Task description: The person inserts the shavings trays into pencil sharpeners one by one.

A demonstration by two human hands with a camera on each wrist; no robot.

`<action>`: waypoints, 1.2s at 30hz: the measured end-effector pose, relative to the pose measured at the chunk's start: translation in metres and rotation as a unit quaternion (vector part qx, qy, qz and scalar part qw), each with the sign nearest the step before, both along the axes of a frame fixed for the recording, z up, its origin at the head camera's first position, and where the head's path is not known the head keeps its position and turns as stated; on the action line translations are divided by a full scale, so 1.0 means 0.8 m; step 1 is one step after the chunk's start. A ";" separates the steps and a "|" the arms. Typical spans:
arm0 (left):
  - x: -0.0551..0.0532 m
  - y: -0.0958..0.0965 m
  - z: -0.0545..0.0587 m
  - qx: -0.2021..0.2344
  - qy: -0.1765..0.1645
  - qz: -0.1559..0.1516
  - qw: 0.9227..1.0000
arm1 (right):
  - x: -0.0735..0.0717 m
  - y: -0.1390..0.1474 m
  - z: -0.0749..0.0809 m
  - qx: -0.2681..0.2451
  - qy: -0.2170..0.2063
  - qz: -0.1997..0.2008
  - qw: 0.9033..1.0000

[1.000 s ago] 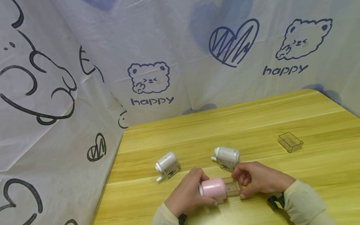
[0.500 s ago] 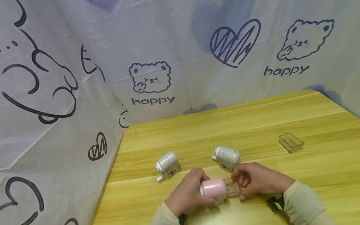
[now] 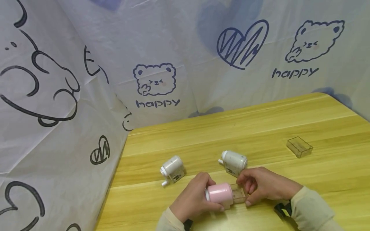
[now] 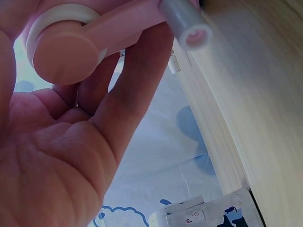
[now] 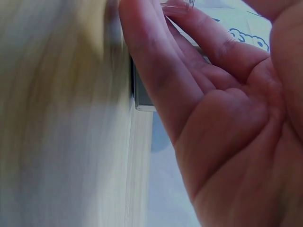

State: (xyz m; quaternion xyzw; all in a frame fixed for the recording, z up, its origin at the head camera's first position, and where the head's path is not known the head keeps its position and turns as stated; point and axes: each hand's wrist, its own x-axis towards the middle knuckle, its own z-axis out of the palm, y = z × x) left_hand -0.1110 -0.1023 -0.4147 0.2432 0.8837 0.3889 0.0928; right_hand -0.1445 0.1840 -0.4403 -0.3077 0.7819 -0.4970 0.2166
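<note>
My left hand [image 3: 192, 197] grips a pink crank pencil sharpener [image 3: 220, 193] lying near the table's front. In the left wrist view, its pink crank arm [image 4: 125, 26] and grey handle knob [image 4: 187, 23] show above the palm. A clear shavings drawer [image 3: 238, 195] sticks partway out of the sharpener's right side. My right hand [image 3: 264, 184] pinches the outer end of that drawer between thumb and fingers. In the right wrist view only a bit of clear plastic [image 5: 182, 5] shows past the fingers. Just behind the right fingertips stands a white sharpener [image 3: 234, 162].
Another white crank sharpener [image 3: 172, 168] stands to the left on the wood-grain table [image 3: 208, 138]. Farther back on the right lies a separate clear drawer [image 3: 299, 147]. A printed white cloth [image 3: 196, 64] hangs behind and left of the table.
My right hand has shifted slightly left, and the clear drawer sits a little farther inside the pink sharpener. My left hand keeps its grip in nearly the same place.
</note>
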 end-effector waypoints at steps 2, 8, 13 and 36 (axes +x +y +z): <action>0.000 0.000 0.000 0.001 0.000 0.000 1.000 | 0.000 0.000 0.000 -0.004 -0.003 0.002 1.000; 0.000 0.000 0.000 0.001 -0.001 -0.002 1.000 | 0.000 0.000 0.001 -0.005 -0.011 0.006 1.000; 0.001 -0.001 -0.002 0.002 0.003 -0.005 1.000 | 0.001 0.001 0.001 -0.001 -0.017 0.005 1.000; 0.002 0.000 0.001 0.002 -0.004 -0.003 1.000 | 0.002 0.004 0.000 -0.014 -0.022 0.016 1.000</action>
